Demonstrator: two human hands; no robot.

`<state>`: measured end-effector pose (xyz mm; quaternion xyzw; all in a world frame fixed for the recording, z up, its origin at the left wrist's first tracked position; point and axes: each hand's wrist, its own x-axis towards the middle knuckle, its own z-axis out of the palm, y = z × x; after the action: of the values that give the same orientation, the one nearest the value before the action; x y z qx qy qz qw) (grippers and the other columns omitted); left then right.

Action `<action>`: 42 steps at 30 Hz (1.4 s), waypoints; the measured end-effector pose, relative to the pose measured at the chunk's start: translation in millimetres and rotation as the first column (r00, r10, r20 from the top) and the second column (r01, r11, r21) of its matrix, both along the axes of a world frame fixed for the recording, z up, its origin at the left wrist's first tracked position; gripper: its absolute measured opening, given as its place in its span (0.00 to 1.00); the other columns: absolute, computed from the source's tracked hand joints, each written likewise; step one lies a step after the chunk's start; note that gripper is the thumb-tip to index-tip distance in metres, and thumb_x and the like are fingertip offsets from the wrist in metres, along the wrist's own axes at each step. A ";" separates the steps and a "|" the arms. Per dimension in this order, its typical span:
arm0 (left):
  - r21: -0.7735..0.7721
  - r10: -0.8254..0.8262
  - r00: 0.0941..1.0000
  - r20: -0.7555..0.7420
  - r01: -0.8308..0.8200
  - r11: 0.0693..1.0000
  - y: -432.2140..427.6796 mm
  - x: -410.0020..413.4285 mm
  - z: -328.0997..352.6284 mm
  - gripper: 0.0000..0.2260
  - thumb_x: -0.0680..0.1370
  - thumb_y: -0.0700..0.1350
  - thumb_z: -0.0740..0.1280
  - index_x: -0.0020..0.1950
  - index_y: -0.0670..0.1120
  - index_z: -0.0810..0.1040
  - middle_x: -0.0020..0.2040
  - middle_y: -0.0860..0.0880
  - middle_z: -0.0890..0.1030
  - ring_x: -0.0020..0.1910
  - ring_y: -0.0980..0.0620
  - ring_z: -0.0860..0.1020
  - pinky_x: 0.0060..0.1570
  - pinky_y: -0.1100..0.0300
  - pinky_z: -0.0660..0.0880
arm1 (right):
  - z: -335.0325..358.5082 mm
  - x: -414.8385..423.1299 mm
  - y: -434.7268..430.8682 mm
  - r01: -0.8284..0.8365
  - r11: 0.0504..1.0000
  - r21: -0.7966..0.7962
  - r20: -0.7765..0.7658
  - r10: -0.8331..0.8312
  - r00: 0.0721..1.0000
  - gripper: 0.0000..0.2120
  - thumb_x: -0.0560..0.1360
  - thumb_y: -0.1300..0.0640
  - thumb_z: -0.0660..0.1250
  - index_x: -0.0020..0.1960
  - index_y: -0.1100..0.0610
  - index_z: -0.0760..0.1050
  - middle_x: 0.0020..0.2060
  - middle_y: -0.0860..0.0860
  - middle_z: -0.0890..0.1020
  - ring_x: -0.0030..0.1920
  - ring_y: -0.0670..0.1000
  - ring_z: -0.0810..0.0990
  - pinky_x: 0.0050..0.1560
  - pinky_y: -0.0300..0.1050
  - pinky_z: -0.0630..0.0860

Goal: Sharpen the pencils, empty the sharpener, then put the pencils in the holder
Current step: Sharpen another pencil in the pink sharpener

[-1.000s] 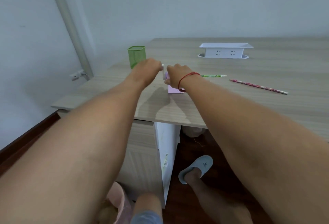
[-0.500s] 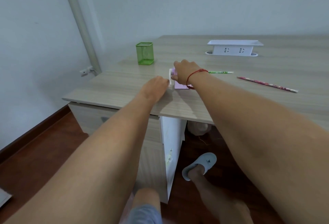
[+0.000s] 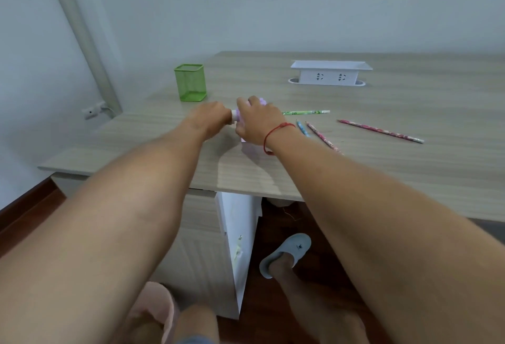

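A pink-purple pencil sharpener (image 3: 237,117) stands on the wooden desk (image 3: 382,168), mostly hidden under my right hand (image 3: 259,122), which is clamped over its top. My left hand (image 3: 211,119) is closed on the white crank at the sharpener's left side. A green pencil (image 3: 306,112) pokes out to the right from behind my right hand. A blue pencil (image 3: 302,128) and a pink patterned pencil (image 3: 322,137) lie beside my right wrist. Another pink pencil (image 3: 381,131) lies further right. The green mesh holder (image 3: 190,82) stands at the back left, with nothing visible inside.
A white socket box (image 3: 330,73) sits at the back of the desk. Below the desk are a drawer unit (image 3: 202,248), a pinkish bin (image 3: 158,308) by my knee and my slippered foot (image 3: 287,255). The desk's left edge is close to my left forearm.
My left hand swung down to the desk and back up to the sharpener's left side, as in turning the crank. My right hand stayed on the sharpener. The view shifted, showing two more pencils.
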<state>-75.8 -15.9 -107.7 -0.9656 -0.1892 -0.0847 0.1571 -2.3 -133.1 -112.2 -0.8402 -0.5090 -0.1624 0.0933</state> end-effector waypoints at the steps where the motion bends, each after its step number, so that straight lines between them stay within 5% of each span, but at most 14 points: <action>1: 0.033 -0.008 1.000 0.006 0.008 0.999 1.2 0.7 1.8 0.14 0.82 0.46 0.58 0.57 0.38 0.76 0.50 0.34 0.79 0.50 0.37 0.78 0.41 0.53 0.69 | 0.0 0.1 -0.1 0.009 1.000 -0.003 0.008 -0.009 1.000 0.19 0.77 0.52 0.58 0.66 0.59 0.67 0.63 0.57 0.73 0.60 0.61 0.75 0.56 0.53 0.74; 4: 0.129 -0.003 0.999 0.047 -0.003 0.992 0.2 1.6 16.3 0.11 0.80 0.40 0.58 0.54 0.37 0.79 0.49 0.35 0.80 0.51 0.36 0.79 0.40 0.51 0.70 | 1.9 -0.6 2.1 0.033 0.999 -0.019 0.023 -0.033 0.999 0.19 0.79 0.52 0.56 0.68 0.58 0.65 0.64 0.56 0.72 0.63 0.59 0.74 0.58 0.51 0.73; 11: 0.108 -0.006 0.985 0.171 -0.013 0.994 -13.2 -8.6 33.4 0.11 0.81 0.40 0.56 0.45 0.38 0.75 0.43 0.35 0.77 0.46 0.35 0.78 0.35 0.54 0.61 | 13.8 0.1 2.1 0.042 0.994 -0.099 -0.028 -0.045 0.999 0.21 0.80 0.51 0.58 0.70 0.59 0.64 0.66 0.58 0.70 0.66 0.60 0.72 0.62 0.52 0.71; 17: 0.111 -0.036 0.975 0.219 0.012 0.994 -24.7 -26.4 24.2 0.15 0.83 0.44 0.54 0.51 0.36 0.76 0.47 0.34 0.78 0.47 0.34 0.77 0.35 0.51 0.62 | 16.1 -2.5 2.2 0.048 0.991 -0.126 -0.034 -0.053 0.998 0.24 0.80 0.49 0.59 0.72 0.59 0.62 0.67 0.59 0.69 0.67 0.61 0.71 0.64 0.53 0.70; 23: 0.044 -0.096 0.957 0.274 0.087 0.995 -35.3 -44.4 3.4 0.08 0.81 0.39 0.59 0.49 0.37 0.76 0.42 0.34 0.79 0.41 0.33 0.78 0.34 0.48 0.68 | 17.9 -5.2 1.3 0.048 0.992 -0.120 -0.053 -0.054 0.997 0.24 0.80 0.49 0.59 0.71 0.61 0.63 0.67 0.61 0.69 0.67 0.62 0.71 0.64 0.53 0.70; 28: -0.098 -0.001 0.971 0.238 0.025 0.995 -41.7 -45.5 -16.1 0.11 0.81 0.41 0.57 0.52 0.36 0.76 0.42 0.35 0.77 0.42 0.36 0.77 0.36 0.54 0.64 | 16.2 -3.6 3.2 0.050 0.992 -0.119 -0.046 -0.055 0.997 0.22 0.80 0.49 0.57 0.69 0.60 0.64 0.66 0.61 0.70 0.66 0.62 0.72 0.63 0.52 0.70; 33: -0.002 -0.005 0.999 0.050 0.005 1.000 -28.3 -31.2 -32.5 0.09 0.79 0.36 0.58 0.52 0.38 0.77 0.48 0.38 0.80 0.48 0.38 0.79 0.44 0.50 0.73 | 14.4 -1.5 1.5 0.023 0.994 -0.106 -0.025 -0.026 0.999 0.21 0.80 0.51 0.56 0.69 0.61 0.64 0.66 0.61 0.70 0.65 0.62 0.72 0.62 0.52 0.70; 42: 0.028 -0.014 0.998 -0.068 0.016 0.999 2.1 -0.1 -23.0 0.13 0.81 0.42 0.57 0.59 0.40 0.77 0.55 0.37 0.79 0.56 0.37 0.78 0.52 0.49 0.73 | 6.7 0.4 -0.3 0.001 0.999 -0.032 0.014 -0.001 1.000 0.21 0.79 0.50 0.56 0.68 0.60 0.66 0.65 0.59 0.72 0.63 0.61 0.74 0.59 0.51 0.72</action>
<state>-75.8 -13.8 -130.7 -0.9670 -0.1751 -0.0559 0.1763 -1.9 -133.5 -105.6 -0.8407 -0.5117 -0.1600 0.0760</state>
